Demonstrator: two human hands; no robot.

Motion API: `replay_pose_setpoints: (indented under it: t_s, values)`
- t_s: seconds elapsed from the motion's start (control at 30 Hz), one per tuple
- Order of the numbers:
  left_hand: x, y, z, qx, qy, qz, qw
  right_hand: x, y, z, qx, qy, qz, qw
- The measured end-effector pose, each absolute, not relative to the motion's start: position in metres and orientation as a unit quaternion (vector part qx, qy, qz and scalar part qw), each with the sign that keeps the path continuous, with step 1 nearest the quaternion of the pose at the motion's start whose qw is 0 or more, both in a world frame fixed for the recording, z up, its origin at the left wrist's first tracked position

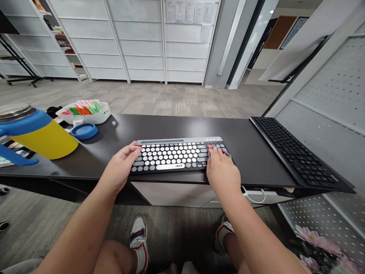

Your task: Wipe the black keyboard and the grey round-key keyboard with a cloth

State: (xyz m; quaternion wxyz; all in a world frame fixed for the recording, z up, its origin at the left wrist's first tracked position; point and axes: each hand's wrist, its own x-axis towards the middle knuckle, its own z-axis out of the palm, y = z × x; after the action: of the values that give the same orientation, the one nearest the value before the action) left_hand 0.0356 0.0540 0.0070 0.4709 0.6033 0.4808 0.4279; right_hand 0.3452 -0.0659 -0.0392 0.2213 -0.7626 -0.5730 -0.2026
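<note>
A grey and black keyboard [171,154] with round white and grey keys and "acer" below its space bar lies near the front edge of the dark desk. My left hand [121,163] grips its left end, thumb and fingers closed at the corner by a red key. Over the number keys at the right end rests my right hand [224,165], fingers close together and bent down. A small crumpled greyish piece [227,153], perhaps cloth, shows beside those fingertips; the fingers partly hide it.
A yellow and blue mug [42,133] stands at the left, near a blue round lid [84,131] and a white basket [99,115] of colourful items. A black keyboard [296,152] leans at the right against a perforated white panel [336,80]. Pink flowers [319,243] are lower right.
</note>
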Motion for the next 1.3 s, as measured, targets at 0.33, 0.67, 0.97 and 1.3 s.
replay_pose_setpoints:
  t_s: [0.33, 0.67, 0.97, 1.3]
  values:
    - [0.0368, 0.0541, 0.0075, 0.601, 0.480, 0.430, 0.472, 0.3442, -0.0668, -0.0358, -0.767, -0.572, -0.195, 0.215]
    - [0.0372, 0.0537, 0.0075, 0.593, 0.483, 0.433, 0.477, 0.3443, -0.0666, -0.0354, -0.768, -0.571, -0.194, 0.217]
    - [0.0378, 0.0542, 0.0067, 0.597, 0.483, 0.434, 0.471, 0.3442, -0.0668, -0.0322, -0.776, -0.570, -0.172, 0.206]
    - [0.0380, 0.0528, 0.0084, 0.590, 0.485, 0.433, 0.479, 0.3427, -0.0670, -0.0297, -0.785, -0.565, -0.160, 0.195]
